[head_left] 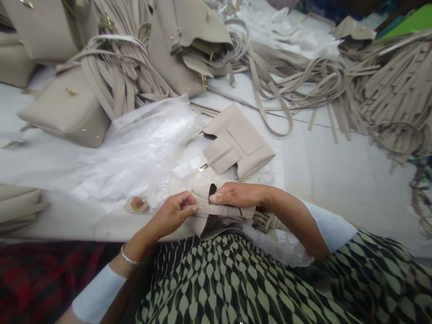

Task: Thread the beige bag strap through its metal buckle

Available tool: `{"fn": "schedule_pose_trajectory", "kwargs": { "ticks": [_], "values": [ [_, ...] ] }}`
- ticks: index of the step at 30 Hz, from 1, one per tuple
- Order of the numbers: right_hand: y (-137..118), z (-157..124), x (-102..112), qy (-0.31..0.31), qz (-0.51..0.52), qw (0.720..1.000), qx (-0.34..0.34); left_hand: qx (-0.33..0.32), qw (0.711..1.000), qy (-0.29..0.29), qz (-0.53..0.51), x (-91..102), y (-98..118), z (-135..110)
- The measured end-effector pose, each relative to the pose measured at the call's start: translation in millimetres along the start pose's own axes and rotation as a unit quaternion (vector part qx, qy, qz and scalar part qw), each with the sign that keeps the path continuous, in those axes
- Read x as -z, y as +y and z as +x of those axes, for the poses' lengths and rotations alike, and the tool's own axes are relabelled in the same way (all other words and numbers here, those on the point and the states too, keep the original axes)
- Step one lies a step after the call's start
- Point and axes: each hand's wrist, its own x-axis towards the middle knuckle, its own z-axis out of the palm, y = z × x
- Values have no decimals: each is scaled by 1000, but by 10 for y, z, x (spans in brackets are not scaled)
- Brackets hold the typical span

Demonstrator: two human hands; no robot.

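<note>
At the table's near edge, a beige bag piece [207,231] with a dark inner side lies against my body. Across it runs a beige strap [216,209] with a small stud near its left end and a metal buckle [247,218] toward the right. My left hand [175,209] pinches the strap's left end between thumb and fingers. My right hand [232,194] is closed on the upper edge of the bag piece, thumb beside the dark opening; its other fingertips are hidden. Just beyond lies a flat beige bag panel [241,141] with a pocket and a metal clasp.
Clear plastic wrapping [135,153] spreads left of the panel, near a small dish with brown stuff [138,204]. Beige handbags [67,105] stand at the back left. Bundles of beige straps [303,85] cover the back right. A folded beige stack [20,204] sits at the left edge.
</note>
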Motion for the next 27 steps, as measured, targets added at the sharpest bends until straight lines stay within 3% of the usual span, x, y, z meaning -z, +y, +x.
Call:
{"fn": "schedule_pose_trajectory", "kwargs": {
  "ticks": [4,7,8,10,13,18,21,24,27],
  "values": [
    [33,-168,-42,-20,-60,998,11,-121,984,79,104,-20,253,-129],
    [12,-172,-178,40,-19,999,19,-236,955,61,170,-243,376,-132],
    [-7,-160,-200,64,-10,997,37,-243,949,62,188,-318,368,-77],
    [-70,-163,-195,106,-5,991,80,-265,933,117,212,-402,322,63],
    [-152,-283,-131,123,17,988,87,-275,926,153,210,-390,314,152],
    [11,-531,-189,17,117,993,28,-226,934,157,228,-333,396,129],
    [50,-605,-363,47,214,975,35,-271,911,129,282,-359,365,154],
    [-23,-660,-475,85,200,975,46,-335,874,63,347,-375,348,171],
    [-125,-737,-469,109,175,976,66,-311,873,48,373,-350,458,128]
  ]
}}
